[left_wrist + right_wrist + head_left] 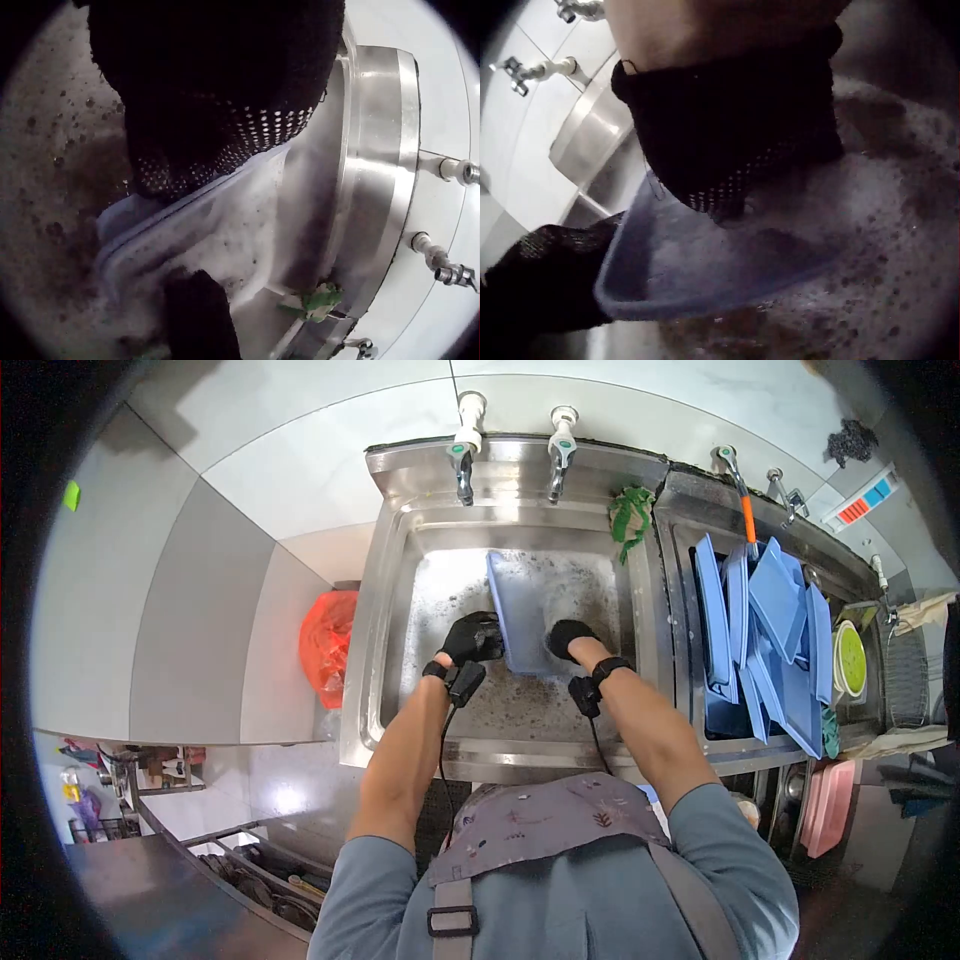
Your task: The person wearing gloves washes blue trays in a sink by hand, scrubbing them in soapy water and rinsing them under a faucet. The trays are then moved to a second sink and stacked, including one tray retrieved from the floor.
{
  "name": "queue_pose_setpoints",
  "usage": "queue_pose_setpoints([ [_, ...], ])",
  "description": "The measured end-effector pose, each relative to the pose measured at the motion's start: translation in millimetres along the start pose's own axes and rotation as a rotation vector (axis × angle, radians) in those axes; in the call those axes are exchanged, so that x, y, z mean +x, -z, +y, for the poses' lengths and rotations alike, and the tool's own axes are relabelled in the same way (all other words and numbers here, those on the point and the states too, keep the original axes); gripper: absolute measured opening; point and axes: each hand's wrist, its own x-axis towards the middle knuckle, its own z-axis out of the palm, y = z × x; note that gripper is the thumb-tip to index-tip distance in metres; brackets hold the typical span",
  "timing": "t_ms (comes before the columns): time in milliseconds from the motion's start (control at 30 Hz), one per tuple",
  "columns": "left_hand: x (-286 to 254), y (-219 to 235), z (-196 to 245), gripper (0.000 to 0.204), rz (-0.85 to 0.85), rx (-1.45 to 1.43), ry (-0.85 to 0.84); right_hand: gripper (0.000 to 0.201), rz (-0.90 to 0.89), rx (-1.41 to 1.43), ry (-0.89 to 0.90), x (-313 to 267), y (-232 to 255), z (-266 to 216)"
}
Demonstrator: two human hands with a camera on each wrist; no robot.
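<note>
A blue tray (522,610) stands tilted in soapy water in the left sink, its far side lost in foam. The left hand (474,638), in a black glove, grips the tray's left rim; the left wrist view has this hand (217,90) over the rim (172,214). Inside the tray is the gloved right hand (572,638), its fingers hidden by suds. In the right wrist view the right hand (735,135) reaches down into the tray (705,270); whether it holds anything cannot be seen.
Several blue trays (785,605) are piled in the right sink, beside a green-and-white round container (850,658). Two taps (462,460) project over the left sink. A green cloth (630,518) lies at its back right corner. A red bag (328,650) is left of the sink.
</note>
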Motion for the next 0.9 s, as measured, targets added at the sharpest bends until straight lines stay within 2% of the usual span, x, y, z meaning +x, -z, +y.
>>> queue_pose_setpoints([
  [67, 6, -2, 22, 0.035, -0.068, 0.465, -0.575, 0.043, 0.02, 0.007, 0.05, 5, 7, -5],
  [100, -1, -16, 9, 0.037, -0.138, -0.305, -0.023, 0.036, -0.085, -0.075, 0.126, 12, 32, -28],
  [133, 1, -25, 13, 0.037, -0.131, -0.308, -0.026, 0.034, -0.189, -0.157, 0.203, 13, 55, -47],
  [167, 3, -35, 20, 0.038, -0.097, -0.425, -0.005, 0.031, 0.017, 0.014, 0.145, -2, 63, -58],
  [200, 2, -45, 28, 0.038, -0.065, -0.544, 0.018, 0.031, 0.014, 0.013, 0.144, -13, 78, -73],
  [233, -2, -50, 40, 0.04, -0.106, -0.648, 0.091, 0.03, -0.083, 0.016, 0.073, -25, 96, -90],
  [267, 5, -50, 39, 0.04, -0.108, -0.647, 0.088, 0.029, -0.174, 0.018, 0.002, -30, 107, -98],
  [300, 15, -48, 33, 0.041, -0.064, -0.034, -0.231, 0.028, 0.013, -0.049, 0.176, -20, 85, -77],
  [333, 20, -48, 27, 0.042, -0.01, 0.587, -0.53, 0.028, 0.012, -0.052, 0.179, -28, 98, -84],
  [400, 22, -50, 15, 0.039, 0.056, 0.56, -0.501, 0.029, -0.09, 0.164, 0.128, -42, 121, -97],
  [433, 22, -49, 16, 0.037, 0.114, 0.532, -0.476, 0.029, -0.094, 0.16, 0.133, -29, 106, -81],
  [467, 24, -48, 18, 0.037, 0.119, 0.532, -0.475, 0.029, -0.01, -0.009, 0.378, -15, 91, -66],
  [500, 26, -48, 20, 0.036, 0.042, 0.605, -0.421, 0.03, 0.076, -0.179, 0.618, -15, 94, -68],
  [533, 29, -49, 22, 0.035, -0.035, 0.677, -0.367, 0.03, 0.076, -0.181, 0.618, -16, 98, -68],
  [567, 28, -55, 24, 0.035, -0.035, 0.676, -0.368, 0.035, -0.052, 0.007, 0.404, -18, 101, -67],
  [600, 27, -64, 20, 0.034, 0.027, 0.155, -0.151, 0.04, -0.175, 0.193, 0.188, -18, 104, -68],
  [633, 27, -69, 16, 0.034, 0.087, -0.366, 0.072, 0.04, -0.174, 0.192, 0.189, -20, 106, -69],
  [667, 27, -69, 10, 0.034, 0.089, -0.369, 0.072, 0.033, -0.148, 0.28, 0.262, -22, 106, -70],
  [700, 24, -63, 18, 0.036, 0.079, 0.116, -0.191, 0.027, -0.121, 0.368, 0.335, -24, 104, -69],
  [733, 23, -58, 22, 0.038, 0.066, 0.604, -0.451, 0.027, -0.121, 0.367, 0.336, -33, 110, -79],
  [800, 22, -53, 26, 0.041, 0.017, 0.62, -0.479, 0.03, -0.147, 0.838, -0.096, -47, 113, -94],
  [833, 21, -54, 25, 0.044, -0.034, 0.634, -0.506, 0.03, -0.146, 0.838, -0.097, -46, 111, -95],
  [867, 22, -58, 24, 0.044, -0.033, 0.632, -0.51, 0.031, -0.092, 0.577, -0.079, -44, 111, -98],
  [900, 21, -65, 20, 0.049, -0.02, 0.165, -0.29, 0.031, -0.04, 0.317, -0.061, -41, 109, -96],
])
